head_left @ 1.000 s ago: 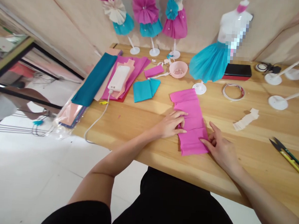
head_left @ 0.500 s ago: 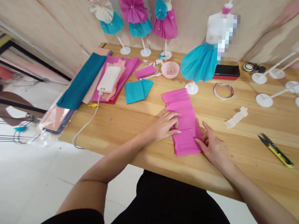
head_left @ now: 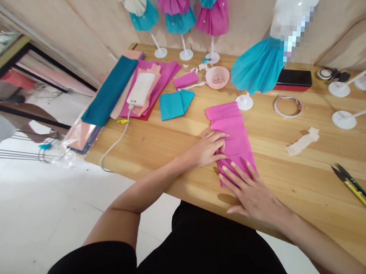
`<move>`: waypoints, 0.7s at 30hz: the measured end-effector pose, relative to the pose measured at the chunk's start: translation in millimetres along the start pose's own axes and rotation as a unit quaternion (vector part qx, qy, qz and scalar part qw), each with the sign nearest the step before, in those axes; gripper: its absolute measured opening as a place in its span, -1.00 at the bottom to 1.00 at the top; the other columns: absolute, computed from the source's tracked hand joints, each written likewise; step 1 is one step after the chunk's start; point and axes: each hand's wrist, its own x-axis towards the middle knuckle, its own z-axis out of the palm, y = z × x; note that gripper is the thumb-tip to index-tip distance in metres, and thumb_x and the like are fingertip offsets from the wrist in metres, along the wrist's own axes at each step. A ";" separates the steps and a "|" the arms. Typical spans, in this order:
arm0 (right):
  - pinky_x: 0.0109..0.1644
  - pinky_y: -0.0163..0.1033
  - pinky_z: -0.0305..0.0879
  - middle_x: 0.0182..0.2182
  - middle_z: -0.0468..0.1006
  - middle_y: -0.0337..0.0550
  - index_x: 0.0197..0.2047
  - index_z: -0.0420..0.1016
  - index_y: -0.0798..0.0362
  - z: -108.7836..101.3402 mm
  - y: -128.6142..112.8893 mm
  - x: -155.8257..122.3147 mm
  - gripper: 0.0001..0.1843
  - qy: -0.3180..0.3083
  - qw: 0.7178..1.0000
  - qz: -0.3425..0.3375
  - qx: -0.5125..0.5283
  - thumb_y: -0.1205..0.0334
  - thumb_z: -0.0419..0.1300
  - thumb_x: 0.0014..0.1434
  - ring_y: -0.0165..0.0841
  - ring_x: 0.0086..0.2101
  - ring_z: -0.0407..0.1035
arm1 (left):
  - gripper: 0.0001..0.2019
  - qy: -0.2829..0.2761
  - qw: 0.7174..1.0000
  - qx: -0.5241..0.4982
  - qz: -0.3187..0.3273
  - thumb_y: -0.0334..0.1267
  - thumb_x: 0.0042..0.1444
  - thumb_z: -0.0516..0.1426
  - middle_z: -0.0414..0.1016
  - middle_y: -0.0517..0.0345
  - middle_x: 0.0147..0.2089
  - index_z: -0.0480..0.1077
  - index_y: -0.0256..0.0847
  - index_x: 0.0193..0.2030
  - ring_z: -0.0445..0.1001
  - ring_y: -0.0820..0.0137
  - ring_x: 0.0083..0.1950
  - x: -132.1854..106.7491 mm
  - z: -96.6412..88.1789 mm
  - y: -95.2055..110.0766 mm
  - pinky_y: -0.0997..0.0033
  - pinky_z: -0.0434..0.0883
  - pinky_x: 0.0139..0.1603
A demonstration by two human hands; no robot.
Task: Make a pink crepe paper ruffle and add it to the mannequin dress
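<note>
A strip of magenta crepe paper [head_left: 238, 134] with crosswise creases lies on the wooden table in front of me. My left hand [head_left: 207, 149] rests on its left side, fingers slightly bent and thumb apart, pressing the paper down. My right hand [head_left: 254, 194] lies spread over the near end, its fingertips flat on the paper and its thumb out over the wood. The near right corner is hidden under that hand. Beyond the strip is a small doll form [head_left: 285, 19] wearing a turquoise pleated skirt [head_left: 257, 67].
Thread snips [head_left: 353, 186] and a beige paper strip [head_left: 303, 142] lie to the right, near a roll of tape [head_left: 288, 106]. Leftward are folded turquoise paper [head_left: 171, 106], a pink bowl [head_left: 217, 78] of small beads, and a white power bank [head_left: 141, 89] on stacked paper.
My right hand has let go of the paper's right edge and spread flat over its near end. My left hand stays on the left side. The view has shifted slightly.
</note>
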 end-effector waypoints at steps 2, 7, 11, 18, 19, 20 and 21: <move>0.33 0.30 -0.24 0.38 -0.02 0.01 0.41 -0.08 0.05 2.8 -6.3 0.7 -0.07 -0.024 1.000 -0.009 0.014 -0.32 0.02 0.17 -0.01 0.35 -0.24 | -0.71 -0.003 1.000 0.001 -0.001 0.01 0.15 0.13 0.31 -0.14 0.20 0.34 -0.22 -0.27 0.21 0.19 0.27 0.4 -1.0 0.2 0.09 0.19 0.25; 0.34 0.25 -0.18 0.39 -0.07 0.04 0.42 -0.09 0.11 -2.1 -13.2 -8.3 -0.06 -0.057 0.998 -0.001 0.020 -0.28 0.06 0.17 0.00 0.35 -0.26 | -0.69 -0.002 1.000 -0.006 0.002 0.04 0.13 0.13 0.32 -0.13 0.20 0.34 -0.21 -0.30 0.23 0.19 0.26 1.6 -3.8 1.4 0.10 0.18 0.26; 0.34 0.29 -0.18 0.38 -0.05 0.01 0.41 -0.07 0.09 -4.3 -12.2 -11.4 -0.10 -0.051 0.998 -0.007 0.020 -0.24 0.06 0.19 0.02 0.35 -0.25 | -0.69 -0.009 1.000 -0.012 0.001 0.03 0.12 0.15 0.31 -0.14 0.20 0.34 -0.20 -0.29 0.22 0.16 0.27 2.3 -5.3 1.6 0.08 0.18 0.26; 0.32 0.36 -0.19 0.36 0.05 -0.15 0.40 -0.02 -0.03 -6.5 -10.6 -12.4 -0.15 -0.069 0.996 -0.031 0.039 -0.28 0.04 0.18 0.07 0.34 -0.24 | -0.68 -0.012 1.000 -0.015 0.009 0.04 0.12 0.15 0.31 -0.14 0.19 0.35 -0.21 -0.30 0.23 0.19 0.26 2.5 -7.9 1.5 0.13 0.19 0.26; 0.32 0.35 -0.18 0.37 0.03 -0.13 0.41 -0.03 -0.02 -7.6 -9.9 -11.7 -0.13 -0.062 0.997 -0.025 0.038 -0.28 0.04 0.18 0.07 0.34 -0.24 | -0.68 -0.014 1.000 -0.014 0.009 0.04 0.12 0.15 0.32 -0.13 0.19 0.35 -0.21 -0.29 0.23 0.19 0.26 2.5 -8.0 1.2 0.12 0.18 0.26; 0.32 0.35 -0.19 0.37 0.01 -0.10 0.41 -0.05 -0.01 -8.2 -9.1 -10.8 -0.11 -0.052 0.998 -0.014 0.037 -0.29 0.05 0.16 0.07 0.34 -0.23 | -0.69 -0.015 1.000 -0.014 0.007 0.04 0.11 0.16 0.32 -0.13 0.19 0.35 -0.21 -0.29 0.22 0.19 0.27 2.5 -8.0 1.0 0.11 0.18 0.26; 0.32 0.34 -0.19 0.37 0.00 -0.06 0.41 -0.06 0.02 -7.9 -8.1 -9.7 -0.08 -0.041 0.999 -0.004 0.036 -0.29 0.07 0.15 0.07 0.34 -0.22 | -0.69 -0.017 1.000 -0.014 0.006 0.03 0.11 0.16 0.31 -0.13 0.20 0.36 -0.21 -0.29 0.22 0.18 0.27 2.5 -8.0 0.8 0.10 0.17 0.27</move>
